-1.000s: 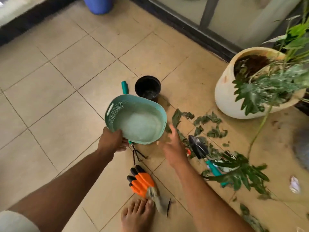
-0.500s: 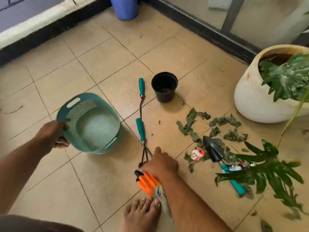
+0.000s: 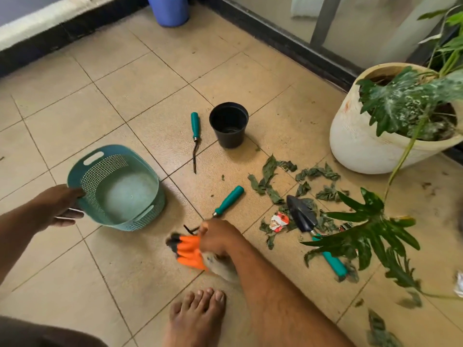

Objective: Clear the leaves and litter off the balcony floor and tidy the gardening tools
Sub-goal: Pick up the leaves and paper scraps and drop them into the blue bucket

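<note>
Nothing has gone into the teal basket (image 3: 117, 189) so far, its bottom is bare, so this job reads as barely begun. Biggest mess first: torn green leaves (image 3: 273, 181) lie scattered on the tiles out beyond the right hand (image 3: 218, 237), toward the white planter (image 3: 363, 146), with a red-and-white wrapper (image 3: 279, 221) among them. The black trowel (image 3: 302, 216) lies on top of that litter, well right of the right hand. A teal-handled hand rake (image 3: 228, 200) lies just past the right hand's knuckles, its prongs close to the fingers, and a second teal-handled tool (image 3: 195, 136) sits farther out beside the small black pot (image 3: 229, 123). Now the hands: the right hand is clenched round the orange gardening gloves (image 3: 188, 250), bunching them at the cuff end, right at the floor. The left hand (image 3: 59, 206) holds the basket's near rim, thumb over the edge, fingers underneath, basket tilted toward the gloves. My guess, gloves go in first.
</note>
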{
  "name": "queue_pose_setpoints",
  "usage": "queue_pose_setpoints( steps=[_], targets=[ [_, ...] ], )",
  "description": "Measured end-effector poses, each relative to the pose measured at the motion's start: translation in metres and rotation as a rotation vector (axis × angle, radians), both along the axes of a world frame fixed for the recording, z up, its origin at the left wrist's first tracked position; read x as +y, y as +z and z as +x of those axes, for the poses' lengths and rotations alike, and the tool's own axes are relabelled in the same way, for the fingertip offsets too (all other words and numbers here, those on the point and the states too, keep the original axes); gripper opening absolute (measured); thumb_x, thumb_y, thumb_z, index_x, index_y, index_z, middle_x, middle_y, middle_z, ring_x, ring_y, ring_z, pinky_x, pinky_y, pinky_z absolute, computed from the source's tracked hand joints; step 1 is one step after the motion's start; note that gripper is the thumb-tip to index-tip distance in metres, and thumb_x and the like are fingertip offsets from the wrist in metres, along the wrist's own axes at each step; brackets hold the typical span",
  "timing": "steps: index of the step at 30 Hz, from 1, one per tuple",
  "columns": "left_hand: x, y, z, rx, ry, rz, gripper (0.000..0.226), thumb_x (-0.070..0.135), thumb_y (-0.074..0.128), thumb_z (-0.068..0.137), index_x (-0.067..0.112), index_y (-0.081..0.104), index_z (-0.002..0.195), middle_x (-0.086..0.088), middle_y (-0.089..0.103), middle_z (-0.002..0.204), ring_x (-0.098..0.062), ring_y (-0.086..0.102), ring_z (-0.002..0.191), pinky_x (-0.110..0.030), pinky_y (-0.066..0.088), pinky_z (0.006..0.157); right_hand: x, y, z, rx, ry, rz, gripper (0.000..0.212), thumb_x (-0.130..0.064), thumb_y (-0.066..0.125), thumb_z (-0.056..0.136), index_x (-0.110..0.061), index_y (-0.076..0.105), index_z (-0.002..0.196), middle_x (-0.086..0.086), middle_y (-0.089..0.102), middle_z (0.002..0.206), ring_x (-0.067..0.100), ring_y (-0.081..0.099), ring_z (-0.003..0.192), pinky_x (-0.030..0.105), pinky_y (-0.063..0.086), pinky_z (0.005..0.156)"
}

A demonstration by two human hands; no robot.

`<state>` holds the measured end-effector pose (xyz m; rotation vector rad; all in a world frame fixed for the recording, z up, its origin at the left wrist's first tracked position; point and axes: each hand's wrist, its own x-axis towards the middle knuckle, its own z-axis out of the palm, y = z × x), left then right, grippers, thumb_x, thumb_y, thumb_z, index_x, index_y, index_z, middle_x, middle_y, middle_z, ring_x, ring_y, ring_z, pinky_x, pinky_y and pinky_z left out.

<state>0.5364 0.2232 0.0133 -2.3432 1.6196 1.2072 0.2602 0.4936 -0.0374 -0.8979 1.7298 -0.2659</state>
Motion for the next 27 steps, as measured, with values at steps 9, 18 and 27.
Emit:
queue_pose_setpoints(
  steps=[9,18,27],
  targets=[
    [0.019,0.029,-0.102,-0.251,-0.697,-0.770,0.049,0.043,0.073,0.095,0.027,0.061,0.139,-0.019,0.055,0.144,-0.048,0.051,0.130,-0.065,0.045,0.104,-0.025,0.016,-0.010,-0.306,-0.458,-0.180,0.016,-0.009,0.069,0.090,-0.019,0.072,0.103,0.006,0.077,0.102,0.024,0.075,0.099,0.050,0.061,0.091],
    [0.132,-0.041,-0.228,-0.066,-1.362,-0.066,0.054,0.058,0.069,0.096,0.031,0.057,0.142,0.003,0.063,0.134,-0.018,0.061,0.118,-0.034,0.050,0.096,-0.028,0.038,0.049,-0.164,0.061,-0.253,0.030,-0.015,0.065,0.094,-0.011,0.068,0.123,0.012,0.071,0.112,0.029,0.067,0.107,0.029,0.042,0.077],
    [0.140,-0.075,-0.230,-0.201,-1.423,-0.168,0.038,0.043,0.056,0.103,0.014,0.054,0.126,-0.012,0.067,0.116,-0.033,0.067,0.104,-0.045,0.056,0.087,0.017,0.020,-0.086,-0.366,-0.129,0.069,0.031,-0.001,0.060,0.093,-0.018,0.070,0.117,0.017,0.072,0.115,0.022,0.068,0.087,0.036,0.055,0.073]
  ],
)
